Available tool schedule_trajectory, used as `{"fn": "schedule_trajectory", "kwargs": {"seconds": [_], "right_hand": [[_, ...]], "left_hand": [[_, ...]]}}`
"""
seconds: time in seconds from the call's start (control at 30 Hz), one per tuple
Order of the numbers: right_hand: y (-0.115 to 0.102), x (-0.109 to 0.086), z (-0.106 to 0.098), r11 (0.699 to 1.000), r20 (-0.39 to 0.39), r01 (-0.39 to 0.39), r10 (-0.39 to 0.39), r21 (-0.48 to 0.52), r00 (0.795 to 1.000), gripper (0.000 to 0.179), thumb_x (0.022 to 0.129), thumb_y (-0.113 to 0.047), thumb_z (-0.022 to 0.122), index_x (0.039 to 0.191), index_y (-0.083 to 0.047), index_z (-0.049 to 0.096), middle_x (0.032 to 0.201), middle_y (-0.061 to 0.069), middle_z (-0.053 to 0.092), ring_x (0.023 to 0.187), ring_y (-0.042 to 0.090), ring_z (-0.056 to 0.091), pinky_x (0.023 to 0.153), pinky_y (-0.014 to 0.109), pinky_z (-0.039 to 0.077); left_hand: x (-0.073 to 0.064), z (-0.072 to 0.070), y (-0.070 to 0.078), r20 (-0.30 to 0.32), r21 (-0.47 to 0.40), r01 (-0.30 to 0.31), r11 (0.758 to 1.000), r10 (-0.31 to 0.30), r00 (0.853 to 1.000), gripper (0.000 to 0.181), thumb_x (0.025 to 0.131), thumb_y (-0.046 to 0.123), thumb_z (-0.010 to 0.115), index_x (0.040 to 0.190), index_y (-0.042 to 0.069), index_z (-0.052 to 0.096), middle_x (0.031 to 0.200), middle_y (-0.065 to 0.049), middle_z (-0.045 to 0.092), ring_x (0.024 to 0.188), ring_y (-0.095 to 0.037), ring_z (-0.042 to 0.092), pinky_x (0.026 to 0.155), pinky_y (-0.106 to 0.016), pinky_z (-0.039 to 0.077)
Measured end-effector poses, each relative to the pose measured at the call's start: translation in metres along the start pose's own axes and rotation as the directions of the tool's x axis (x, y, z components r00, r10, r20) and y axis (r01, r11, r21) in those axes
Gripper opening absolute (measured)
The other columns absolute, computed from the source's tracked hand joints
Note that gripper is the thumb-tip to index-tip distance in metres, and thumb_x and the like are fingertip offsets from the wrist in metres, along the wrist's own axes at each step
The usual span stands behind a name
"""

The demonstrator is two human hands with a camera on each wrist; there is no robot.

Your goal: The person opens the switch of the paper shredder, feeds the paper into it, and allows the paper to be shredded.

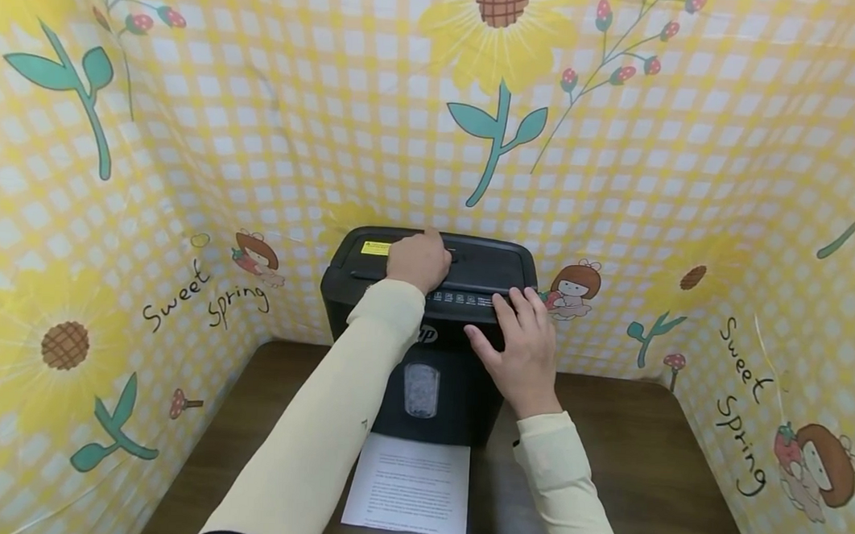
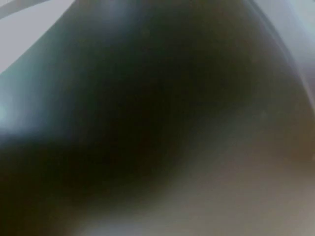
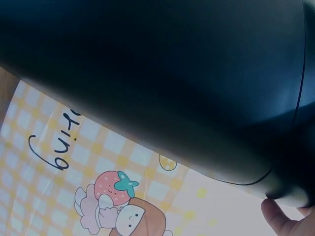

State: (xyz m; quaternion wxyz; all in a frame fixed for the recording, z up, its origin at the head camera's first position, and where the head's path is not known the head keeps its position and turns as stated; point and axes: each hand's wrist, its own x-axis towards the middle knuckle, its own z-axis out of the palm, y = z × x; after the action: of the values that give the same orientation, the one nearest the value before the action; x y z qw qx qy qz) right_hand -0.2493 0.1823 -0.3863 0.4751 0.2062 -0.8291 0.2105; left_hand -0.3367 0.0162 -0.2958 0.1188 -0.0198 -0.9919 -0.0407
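Note:
A black HP paper shredder (image 1: 425, 315) stands against the cloth backdrop, with a small clear window (image 1: 421, 391) in its front. My left hand (image 1: 419, 260) lies over the middle of its top, back of the hand up and most fingers hidden beneath. Spread over the right front corner is my right hand (image 1: 523, 349), fingers extended and touching the top edge. In the right wrist view a fingertip (image 3: 275, 214) meets the shredder's dark casing (image 3: 197, 83). Darkness and blur fill most of the left wrist view.
A printed sheet of paper (image 1: 409, 488) lies on the brown table (image 1: 620, 471) in front of the shredder. Yellow checked cloth (image 1: 376, 135) with flower prints rises behind and on both sides. A yellow warning label (image 1: 375, 248) sits on the shredder's top left.

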Motion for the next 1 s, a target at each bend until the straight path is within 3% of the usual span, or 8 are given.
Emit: {"fn": "schedule_trajectory", "kwargs": {"seconds": [0.47, 0.83, 1.0], "right_hand": [[-0.002, -0.001, 0.000, 1.000, 0.013, -0.011, 0.011, -0.003, 1.000, 0.058, 0.077, -0.051, 0.059, 0.116, -0.008, 0.059, 0.121, 0.015, 0.051, 0.121, 0.031, 0.035, 0.095, 0.048, 0.028], [-0.002, 0.001, 0.001, 1.000, 0.012, -0.007, 0.007, -0.006, 1.000, 0.057, 0.076, -0.049, 0.061, 0.115, -0.008, 0.059, 0.120, 0.015, 0.051, 0.120, 0.031, 0.036, 0.096, 0.046, 0.027], [-0.002, 0.000, 0.001, 1.000, 0.024, -0.007, 0.007, -0.010, 1.000, 0.057, 0.077, -0.049, 0.061, 0.115, -0.007, 0.059, 0.121, 0.016, 0.051, 0.120, 0.031, 0.036, 0.098, 0.044, 0.025]], "left_hand": [[-0.002, 0.003, -0.006, -0.049, -0.044, 0.000, 0.999, -0.002, 0.999, 0.031, 0.090, 0.035, 0.040, 0.093, 0.007, 0.054, 0.059, -0.005, 0.050, 0.049, -0.019, 0.050, 0.048, -0.037, 0.044], [-0.004, 0.005, -0.015, -0.010, -0.087, -0.030, 0.996, 0.029, 1.000, 0.045, 0.091, 0.037, 0.036, 0.120, 0.003, 0.045, 0.062, -0.005, 0.051, 0.053, -0.021, 0.051, 0.052, -0.038, 0.044], [-0.007, 0.003, -0.016, -0.009, -0.072, -0.049, 0.996, 0.048, 0.999, 0.045, 0.092, 0.035, 0.037, 0.121, 0.002, 0.043, 0.062, -0.005, 0.052, 0.052, -0.020, 0.051, 0.051, -0.037, 0.044]]}}
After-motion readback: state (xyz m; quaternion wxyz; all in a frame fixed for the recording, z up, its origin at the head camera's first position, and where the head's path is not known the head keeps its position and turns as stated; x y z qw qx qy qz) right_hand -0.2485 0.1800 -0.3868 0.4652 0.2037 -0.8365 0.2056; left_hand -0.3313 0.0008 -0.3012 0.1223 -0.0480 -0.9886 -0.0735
